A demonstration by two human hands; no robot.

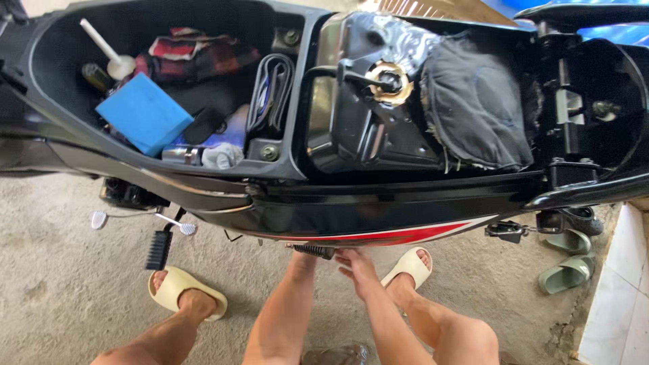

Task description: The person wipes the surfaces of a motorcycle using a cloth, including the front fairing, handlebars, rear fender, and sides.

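A black scooter (378,209) with its seat lifted fills the upper part of the view, standing on a rough concrete floor (61,284). Its side panel carries a red and white stripe (419,234) low down. The open storage tub (47,74) takes the scooter's left half and holds a blue box (143,113), a red and black checked cloth (196,51), a folded black rubber tube (272,88) standing against the tub's right wall, a white rod with a round base (108,51) and a white rag (222,157). To the right of the tub sits the black fuel tank (351,128) with a rusty filler cap (389,81), and beside that a frayed dark grey cloth (473,111) lies spread.

The person stands close against the scooter's near side in cream slides (177,289). Both forearms reach down to the lower edge of the side panel. The left hand (304,255) is at a coiled black spring (312,251) under the panel; its fingers are hidden, so I cannot tell the state of its grip. The right hand (357,265) is just beside it, fingers loosely spread and pointing at the spring, holding nothing.

A folded black footpeg (159,250) and a chrome lever (177,224) hang below the scooter's left end. Green sandals (569,260) lie on the floor at the right, near a white tiled step (618,304).
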